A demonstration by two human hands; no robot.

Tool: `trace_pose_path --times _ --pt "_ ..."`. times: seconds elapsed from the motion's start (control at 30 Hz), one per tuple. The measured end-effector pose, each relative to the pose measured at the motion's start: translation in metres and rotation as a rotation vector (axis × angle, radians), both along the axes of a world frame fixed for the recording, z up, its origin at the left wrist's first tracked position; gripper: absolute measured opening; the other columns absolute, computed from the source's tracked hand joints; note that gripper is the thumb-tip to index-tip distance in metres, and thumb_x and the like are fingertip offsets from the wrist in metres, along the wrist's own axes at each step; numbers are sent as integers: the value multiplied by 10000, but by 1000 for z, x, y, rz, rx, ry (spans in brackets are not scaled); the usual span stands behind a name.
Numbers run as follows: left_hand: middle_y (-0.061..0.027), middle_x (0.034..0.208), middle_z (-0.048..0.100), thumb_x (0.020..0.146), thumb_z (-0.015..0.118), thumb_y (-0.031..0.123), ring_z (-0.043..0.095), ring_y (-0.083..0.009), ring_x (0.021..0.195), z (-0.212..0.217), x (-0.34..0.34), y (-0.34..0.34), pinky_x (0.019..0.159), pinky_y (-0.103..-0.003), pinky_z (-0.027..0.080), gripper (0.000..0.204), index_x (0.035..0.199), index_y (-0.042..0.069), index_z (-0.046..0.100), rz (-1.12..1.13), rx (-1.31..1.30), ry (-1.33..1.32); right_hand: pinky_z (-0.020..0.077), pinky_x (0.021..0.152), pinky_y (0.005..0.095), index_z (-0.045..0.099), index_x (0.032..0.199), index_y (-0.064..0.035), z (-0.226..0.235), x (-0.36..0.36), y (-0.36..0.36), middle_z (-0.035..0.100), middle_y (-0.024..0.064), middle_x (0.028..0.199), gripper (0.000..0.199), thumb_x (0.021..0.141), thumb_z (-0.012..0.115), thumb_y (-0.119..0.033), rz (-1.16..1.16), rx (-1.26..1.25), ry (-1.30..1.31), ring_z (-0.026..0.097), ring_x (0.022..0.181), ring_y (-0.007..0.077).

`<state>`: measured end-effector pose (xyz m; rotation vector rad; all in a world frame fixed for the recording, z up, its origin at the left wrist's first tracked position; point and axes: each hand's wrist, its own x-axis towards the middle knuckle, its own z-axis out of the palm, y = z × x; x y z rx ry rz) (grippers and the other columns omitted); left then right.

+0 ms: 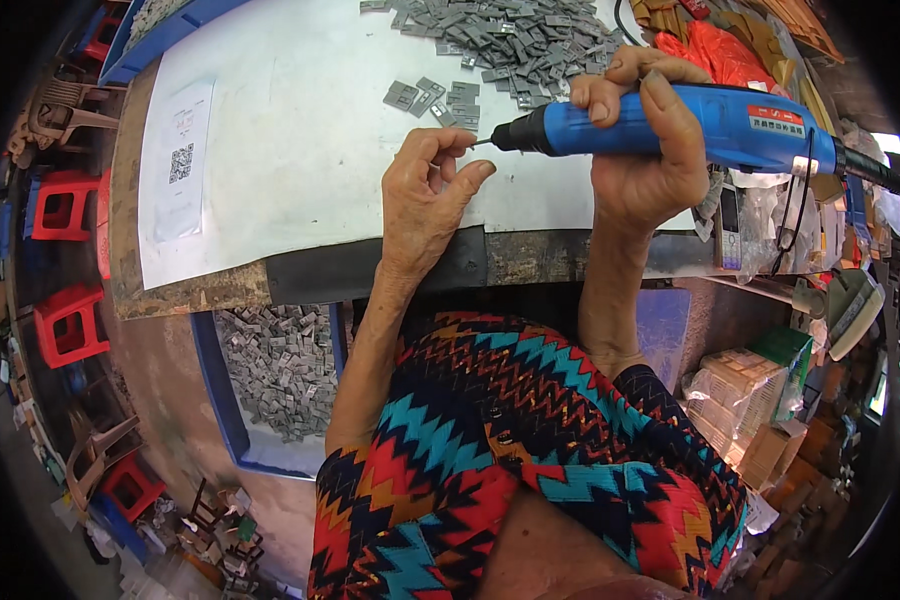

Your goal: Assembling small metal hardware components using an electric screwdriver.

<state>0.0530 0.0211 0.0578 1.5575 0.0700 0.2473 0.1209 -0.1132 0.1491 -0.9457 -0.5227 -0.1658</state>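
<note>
My right hand (pixel 652 165) is wrapped round a blue electric screwdriver (pixel 725 122), held level over the table with its black nose and thin bit pointing left. My left hand (pixel 422 195) is at the bit's tip, thumb and fingers pinched close together. Whatever lies between those fingers is too small and hidden to name. Just beyond the left hand, several flat grey rectangular pieces (pixel 432 96) lie loose on the white sheet. Farther back spreads a large heap of similar grey pieces (pixel 535 45).
A white sheet (pixel 300 130) covers the worn wooden tabletop, with a printed paper (pixel 177 160) at left. Below the near edge stands a blue tray (pixel 216 385) of grey pieces. A phone (pixel 730 225) and plastic bags crowd the right. Red stools (pixel 70 325) stand left.
</note>
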Motion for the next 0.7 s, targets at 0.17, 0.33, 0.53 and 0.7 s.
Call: trace_pose_path --times 0.17,0.33,0.53,0.7 --pt "14 731 510 760 662 66 396 -35 599 4 2 -1 530 -171 356 168 883 -7 573 -3 -106 60 409 664 420 519 941 -23 -1 -1 1 526 165 846 177 773 473 -53 -4 -13 7 512 580 186" --pt "6 702 520 766 647 55 434 -38 590 1 3 -1 521 -180 371 135 862 -3 572 24 -67 35 408 666 420 521 939 -25 -2 -1 2 526 162 846 175 773 476 -56 15 -16 8 514 582 186" --pt "-27 678 529 750 629 23 455 -67 554 -2 4 -3 502 -214 380 104 824 -1 561 67 93 -41 409 667 420 520 947 -32 -6 -1 -4 524 163 850 180 775 472 -56 13 -47 27 514 587 185" --pt "-42 674 522 744 616 7 456 -87 531 0 2 -3 487 -237 374 85 799 3 551 72 151 -70 410 666 420 521 950 -29 -7 -3 -3 522 164 844 187 770 479 -59 11 -47 66 512 579 188"
